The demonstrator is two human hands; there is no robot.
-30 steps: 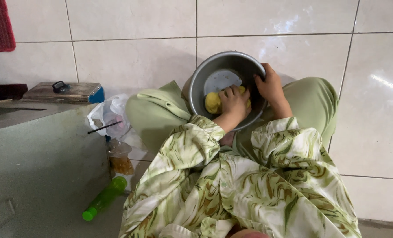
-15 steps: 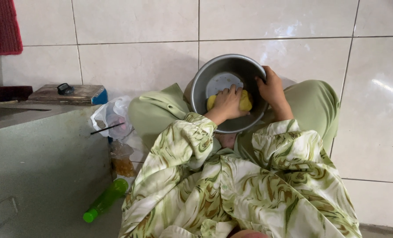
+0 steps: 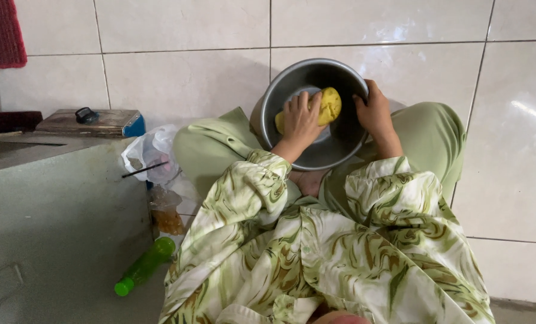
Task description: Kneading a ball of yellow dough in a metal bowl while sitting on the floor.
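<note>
— Since a second ago, what has moved?

— Mostly the yellow dough (image 3: 327, 107). It sat low in the bowl under the left hand; now it lies higher, toward the far right side, and more of it shows past the fingertips. The metal bowl (image 3: 280, 99) stays tilted toward the person, resting against the lap.

— How do the hands hold?

— The left hand (image 3: 299, 120) lies inside the bowl, fingers spread flat and pressing on the dough, not closed around it. The right hand (image 3: 373, 111) is clamped on the bowl's right rim, thumb inside.

— And around them?

— Green trousers (image 3: 427, 135) with folded knees frame the bowl; nearer, a leaf-patterned green and white blouse (image 3: 316, 258). Everything sits on a floor of pale tiles (image 3: 184, 78). To the left lies a crumpled white plastic bag (image 3: 151, 153) (a thin dark stick pokes from it), and nearer, a green plastic bottle (image 3: 145, 267) on its side beside a grey cabinet (image 3: 57, 216). A red cloth (image 3: 3, 33) hangs at far left.
</note>
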